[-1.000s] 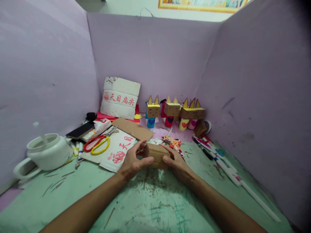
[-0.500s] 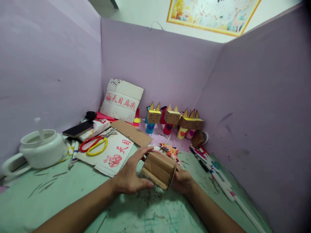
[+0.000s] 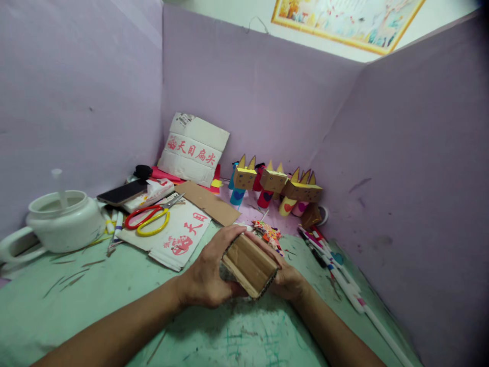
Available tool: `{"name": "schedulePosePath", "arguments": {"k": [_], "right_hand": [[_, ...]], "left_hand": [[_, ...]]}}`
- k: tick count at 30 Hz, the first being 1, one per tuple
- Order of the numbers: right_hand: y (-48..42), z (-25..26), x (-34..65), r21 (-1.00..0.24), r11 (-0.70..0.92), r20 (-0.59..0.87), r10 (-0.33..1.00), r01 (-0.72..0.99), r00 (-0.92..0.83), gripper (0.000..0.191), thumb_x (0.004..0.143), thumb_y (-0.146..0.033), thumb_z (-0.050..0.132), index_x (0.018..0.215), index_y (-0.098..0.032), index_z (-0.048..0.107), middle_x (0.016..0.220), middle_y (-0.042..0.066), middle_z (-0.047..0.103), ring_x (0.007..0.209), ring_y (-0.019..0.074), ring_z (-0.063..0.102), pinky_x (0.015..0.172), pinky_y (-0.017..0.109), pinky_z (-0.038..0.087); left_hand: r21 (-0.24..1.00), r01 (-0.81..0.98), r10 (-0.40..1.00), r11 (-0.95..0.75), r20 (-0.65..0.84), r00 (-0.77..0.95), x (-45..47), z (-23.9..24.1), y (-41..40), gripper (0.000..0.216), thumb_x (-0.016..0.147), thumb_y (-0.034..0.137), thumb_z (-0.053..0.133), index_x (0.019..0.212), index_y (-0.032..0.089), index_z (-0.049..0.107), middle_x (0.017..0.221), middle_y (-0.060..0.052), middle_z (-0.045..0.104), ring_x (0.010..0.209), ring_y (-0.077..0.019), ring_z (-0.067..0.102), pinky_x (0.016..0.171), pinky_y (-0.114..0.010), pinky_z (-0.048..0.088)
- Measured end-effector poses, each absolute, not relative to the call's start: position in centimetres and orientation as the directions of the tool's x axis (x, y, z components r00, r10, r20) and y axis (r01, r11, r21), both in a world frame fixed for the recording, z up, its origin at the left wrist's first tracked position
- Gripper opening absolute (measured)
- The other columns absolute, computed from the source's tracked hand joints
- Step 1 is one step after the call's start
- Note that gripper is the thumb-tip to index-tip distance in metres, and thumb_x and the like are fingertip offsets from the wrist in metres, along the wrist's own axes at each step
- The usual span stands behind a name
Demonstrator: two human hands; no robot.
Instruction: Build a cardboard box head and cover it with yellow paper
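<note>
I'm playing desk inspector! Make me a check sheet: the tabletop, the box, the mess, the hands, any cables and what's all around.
Surface: green cover with scribbles and dark scraps
Thing in hand: brown cardboard box, tilted
Clutter: scissors on printed cardboard; white pot at left; markers at right
Hands: left hand and right hand both gripping the box, one at each side
Cables: none certain; a thin curved strand at the back panel's top, kind unclear
Surroundings: lilac panels left, back and right; cardboard-headed figures towards the back
</note>
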State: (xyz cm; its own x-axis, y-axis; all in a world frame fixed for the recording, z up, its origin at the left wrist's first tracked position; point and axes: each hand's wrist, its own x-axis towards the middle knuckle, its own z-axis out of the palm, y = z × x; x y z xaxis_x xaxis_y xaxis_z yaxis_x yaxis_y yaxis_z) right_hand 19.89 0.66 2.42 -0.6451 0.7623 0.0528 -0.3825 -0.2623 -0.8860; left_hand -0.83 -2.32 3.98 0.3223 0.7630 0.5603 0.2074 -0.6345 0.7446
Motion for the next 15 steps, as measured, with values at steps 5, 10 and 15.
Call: {"name": "schedulePosePath", "arguments": {"k": [5, 10, 15], "right_hand": [[1.6, 1.4, 19.0, -0.957, -0.043, 0.057, 0.943, -0.287, -0.329, 0.075, 0.046, -0.052, 0.087, 0.111, -0.023, 0.062, 0.110, 0.010, 0.067, 0.103, 0.0303, 0.062, 0.084, 0.043, 0.052], [1.9, 0.7, 18.6, -0.966, 0.130, 0.165, 0.976, -0.224, -0.143, 0.045, 0.065, -0.048, 0.079, 0.101, -0.025, 0.064, 0.106, 0.006, 0.065, 0.104, 0.0255, 0.059, 0.077, 0.035, 0.054], [1.4, 1.3, 18.4, -0.963, 0.223, 0.249, 0.951, -0.152, -0.181, 0.053, 0.064, -0.040, 0.082, 0.111, -0.025, 0.063, 0.120, 0.008, 0.063, 0.117, 0.0287, 0.054, 0.093, 0.042, 0.048]], "left_hand": [[0.766, 0.337, 0.834, -0.547, 0.530, 0.149, -0.9, 3.7, -1.8, 0.076, 0.059, 0.028, 0.079, 0.127, 0.020, 0.045, 0.121, -0.012, 0.058, 0.105, -0.0305, 0.059, 0.091, -0.042, 0.048], [0.818, 0.456, 0.887, -0.350, 0.446, -0.121, -0.2, 2.7, -1.2, 0.062, 0.066, 0.033, 0.074, 0.119, 0.021, 0.045, 0.108, -0.009, 0.061, 0.089, -0.0256, 0.062, 0.077, -0.038, 0.050], [0.826, 0.426, 0.914, -0.369, 0.405, 0.006, 0.1, 2.4, -1.3, 0.057, 0.066, 0.034, 0.074, 0.113, 0.020, 0.044, 0.108, -0.010, 0.056, 0.086, -0.0232, 0.060, 0.069, -0.033, 0.049]]}}
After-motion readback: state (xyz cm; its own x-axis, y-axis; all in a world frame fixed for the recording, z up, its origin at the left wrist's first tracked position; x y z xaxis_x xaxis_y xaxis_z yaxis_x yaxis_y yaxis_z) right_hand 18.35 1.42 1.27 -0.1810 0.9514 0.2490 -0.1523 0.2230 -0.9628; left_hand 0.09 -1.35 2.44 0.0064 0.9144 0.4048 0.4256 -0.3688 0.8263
